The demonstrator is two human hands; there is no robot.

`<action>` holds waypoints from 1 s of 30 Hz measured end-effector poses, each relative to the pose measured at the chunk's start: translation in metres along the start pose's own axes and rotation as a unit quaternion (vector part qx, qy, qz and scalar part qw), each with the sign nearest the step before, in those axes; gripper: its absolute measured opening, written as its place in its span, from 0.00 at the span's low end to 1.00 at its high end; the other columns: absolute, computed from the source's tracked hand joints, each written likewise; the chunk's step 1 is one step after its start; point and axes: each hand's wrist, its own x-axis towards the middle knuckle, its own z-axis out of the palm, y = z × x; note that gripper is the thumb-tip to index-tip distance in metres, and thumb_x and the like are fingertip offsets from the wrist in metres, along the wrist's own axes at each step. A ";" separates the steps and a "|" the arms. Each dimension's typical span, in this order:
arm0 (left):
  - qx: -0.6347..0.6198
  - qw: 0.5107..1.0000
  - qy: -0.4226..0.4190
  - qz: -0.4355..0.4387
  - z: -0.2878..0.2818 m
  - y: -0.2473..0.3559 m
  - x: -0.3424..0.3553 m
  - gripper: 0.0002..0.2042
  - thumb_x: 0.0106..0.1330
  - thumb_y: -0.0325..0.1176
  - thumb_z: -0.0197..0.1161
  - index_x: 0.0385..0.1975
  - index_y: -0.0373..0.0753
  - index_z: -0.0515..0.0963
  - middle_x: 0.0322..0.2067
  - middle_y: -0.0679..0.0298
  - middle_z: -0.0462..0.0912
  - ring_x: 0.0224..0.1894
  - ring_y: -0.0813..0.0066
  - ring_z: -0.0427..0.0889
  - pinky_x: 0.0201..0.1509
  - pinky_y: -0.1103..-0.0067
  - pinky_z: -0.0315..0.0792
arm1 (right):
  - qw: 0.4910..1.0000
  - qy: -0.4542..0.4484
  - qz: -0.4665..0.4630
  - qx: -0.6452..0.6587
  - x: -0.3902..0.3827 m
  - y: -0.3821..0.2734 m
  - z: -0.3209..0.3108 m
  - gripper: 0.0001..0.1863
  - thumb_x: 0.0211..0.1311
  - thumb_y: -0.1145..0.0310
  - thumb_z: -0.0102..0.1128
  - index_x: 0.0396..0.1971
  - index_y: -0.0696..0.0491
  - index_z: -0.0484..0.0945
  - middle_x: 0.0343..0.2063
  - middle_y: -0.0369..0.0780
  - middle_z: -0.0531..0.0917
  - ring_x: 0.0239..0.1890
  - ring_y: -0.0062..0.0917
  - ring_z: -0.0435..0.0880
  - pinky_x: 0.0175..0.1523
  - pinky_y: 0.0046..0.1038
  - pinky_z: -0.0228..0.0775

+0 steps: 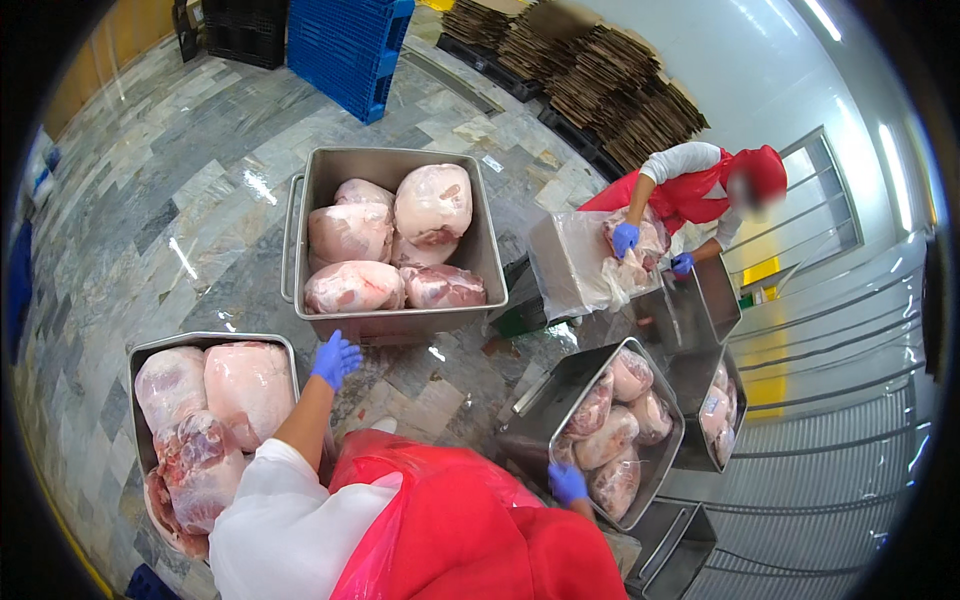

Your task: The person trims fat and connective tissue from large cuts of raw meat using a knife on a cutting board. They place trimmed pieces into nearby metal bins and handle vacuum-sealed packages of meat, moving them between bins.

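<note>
My left hand (337,360), in a blue glove, reaches forward with its fingers stretched out, just short of the near side of a steel meat bin (400,322). It appears to hold nothing. Large pale cuts of meat (434,205) with skin on fill that bin. On my right, my gloved right hand (567,482) grips the near rim of a tilted-looking steel bin (530,412), its fingertips partly hidden. Bagged-looking cuts of meat (606,438) lie inside. Beside my left arm, another steel bin (137,385) holds big cuts of meat (250,385).
A co-worker (690,185) in a red apron and blue gloves handles meat at a plastic-lined box (570,265). More steel bins (690,305) stand at right. A blue pallet (350,50) and stacked flat cardboard (590,80) are at the back. The tiled floor (220,240) has shiny patches.
</note>
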 end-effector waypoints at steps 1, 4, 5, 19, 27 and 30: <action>0.006 1.000 0.016 -0.010 -0.012 -0.006 -0.004 0.37 0.73 0.60 0.54 0.67 0.32 0.62 0.51 0.51 0.82 0.41 0.60 0.85 0.40 0.70 0.80 | 0.965 0.118 -0.125 -0.200 -0.030 0.036 0.029 0.17 0.64 0.54 0.62 0.44 0.50 0.82 0.35 0.45 0.85 0.36 0.38 0.83 0.43 0.43 0.76; 0.069 0.996 0.028 -0.039 -0.011 -0.016 -0.015 0.32 0.74 0.57 0.54 0.62 0.34 0.68 0.44 0.55 0.83 0.37 0.64 0.85 0.37 0.73 0.79 | 0.993 0.025 0.097 -0.060 -0.099 0.114 0.078 0.14 0.64 0.55 0.61 0.39 0.50 0.82 0.32 0.44 0.84 0.33 0.36 0.82 0.40 0.41 0.76; 0.098 0.994 0.025 -0.048 -0.007 -0.018 -0.015 0.30 0.74 0.57 0.55 0.60 0.35 0.70 0.42 0.57 0.84 0.35 0.66 0.84 0.36 0.74 0.78 | 0.989 0.009 0.144 -0.024 -0.118 0.127 0.087 0.13 0.64 0.56 0.61 0.38 0.50 0.82 0.31 0.44 0.84 0.32 0.35 0.82 0.39 0.40 0.75; 0.304 0.845 -0.368 0.241 0.350 0.193 -0.168 0.16 0.75 0.42 0.56 0.46 0.36 0.83 0.41 0.58 0.87 0.40 0.67 0.86 0.46 0.73 0.79 | 0.788 0.457 -0.158 0.382 -0.282 0.076 -0.138 0.12 0.69 0.62 0.54 0.23 0.45 0.74 0.19 0.31 0.74 0.24 0.17 0.73 0.28 0.24 0.63; 0.292 0.752 -0.444 0.390 0.366 0.306 -0.317 0.21 0.80 0.45 0.47 0.57 0.34 0.77 0.43 0.58 0.87 0.39 0.72 0.84 0.41 0.78 0.76 | 0.486 0.578 -0.372 0.539 -0.587 0.063 -0.242 0.15 0.73 0.64 0.50 0.52 0.55 0.78 0.45 0.39 0.84 0.42 0.28 0.82 0.53 0.32 0.75; 0.405 0.739 -0.366 0.395 0.369 0.190 -0.266 0.18 0.77 0.42 0.51 0.51 0.34 0.79 0.41 0.58 0.86 0.39 0.70 0.84 0.44 0.75 0.77 | 0.572 0.315 -0.513 0.558 -0.549 0.140 -0.174 0.06 0.72 0.63 0.51 0.37 0.48 0.73 0.33 0.34 0.74 0.30 0.23 0.71 0.42 0.28 0.63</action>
